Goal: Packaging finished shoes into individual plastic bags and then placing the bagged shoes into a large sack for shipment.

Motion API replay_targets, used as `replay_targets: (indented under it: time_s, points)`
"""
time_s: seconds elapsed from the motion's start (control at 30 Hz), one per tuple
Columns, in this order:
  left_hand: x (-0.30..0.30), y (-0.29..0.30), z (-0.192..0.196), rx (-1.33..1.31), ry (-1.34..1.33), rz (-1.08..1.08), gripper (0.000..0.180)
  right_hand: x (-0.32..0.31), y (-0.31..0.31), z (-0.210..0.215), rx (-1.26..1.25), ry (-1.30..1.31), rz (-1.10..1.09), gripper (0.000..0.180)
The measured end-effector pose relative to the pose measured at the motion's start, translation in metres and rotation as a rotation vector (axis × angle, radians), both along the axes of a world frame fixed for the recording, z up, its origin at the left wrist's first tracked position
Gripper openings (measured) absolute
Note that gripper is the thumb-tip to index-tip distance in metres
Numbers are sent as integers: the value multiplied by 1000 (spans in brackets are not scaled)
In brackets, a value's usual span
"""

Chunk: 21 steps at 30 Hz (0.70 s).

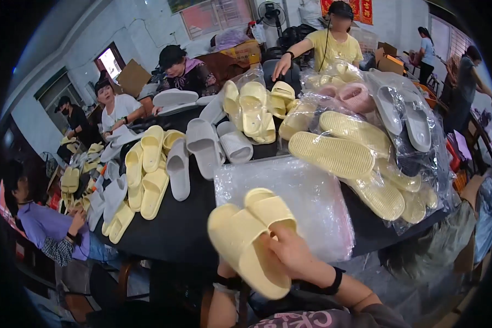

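The right hand grips 2 pale yellow slippers stacked together, long axes running up-left to down-right, just in front of the clear plastic bag on the table. The left hand, hidden beneath them, cannot be judged.

- The right hand grips a pair of yellow slippers above the black table.
- A stack of clear bags lies just behind.
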State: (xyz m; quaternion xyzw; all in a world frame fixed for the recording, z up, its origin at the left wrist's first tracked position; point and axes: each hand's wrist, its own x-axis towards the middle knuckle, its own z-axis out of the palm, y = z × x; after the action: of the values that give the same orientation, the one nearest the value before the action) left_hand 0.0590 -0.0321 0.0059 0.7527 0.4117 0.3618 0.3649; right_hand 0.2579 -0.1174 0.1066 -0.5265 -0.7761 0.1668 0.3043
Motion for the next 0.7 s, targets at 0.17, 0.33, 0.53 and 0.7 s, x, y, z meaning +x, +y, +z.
replay_targets:
  time_s: [0.17,0.33,0.53,0.7]
  points:
    - [3,7,-4,199,244,61,54,7,19,-26,95,-231,-256,38]
    - [4,5,4,426,744,123,70,38,18,-1,46,-68,-323,32]
    - [11,3,18,271,757,140,95,93,26,-9,142,60,-525,23]
    - [8,4,11,310,752,126,93,70,28,-38,116,-89,-399,28]
